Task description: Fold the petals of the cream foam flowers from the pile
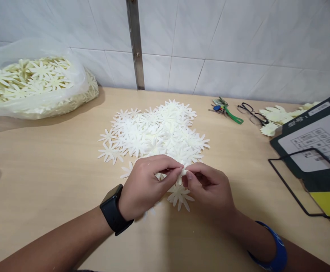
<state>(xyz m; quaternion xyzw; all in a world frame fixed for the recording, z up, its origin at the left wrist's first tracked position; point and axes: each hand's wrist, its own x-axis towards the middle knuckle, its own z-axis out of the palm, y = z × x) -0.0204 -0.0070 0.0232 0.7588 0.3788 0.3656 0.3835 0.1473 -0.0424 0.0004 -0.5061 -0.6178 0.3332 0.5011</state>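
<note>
My left hand (152, 179), with a black watch at its wrist, pinches a small cream-white flower piece (180, 177) between thumb and forefinger. On the other side of the same piece, my right hand (212, 187) grips it with thumb and fingertips. Most of the piece is hidden by the fingers; its petals look bunched. Behind and partly under both hands spreads a loose pile of flat white flower cut-outs (153, 130) with narrow petals. One single flower cut-out (179, 196) lies on the table just below my fingertips.
At the left, a clear plastic bag (77, 102) is full of similar flowers. Keys with a green strap (234, 116) and eyeglasses (252, 113) lie at the back right. A dark printed box (292, 166) and a black wire frame (286, 196) stand at the right edge, near more cream pieces (276, 115).
</note>
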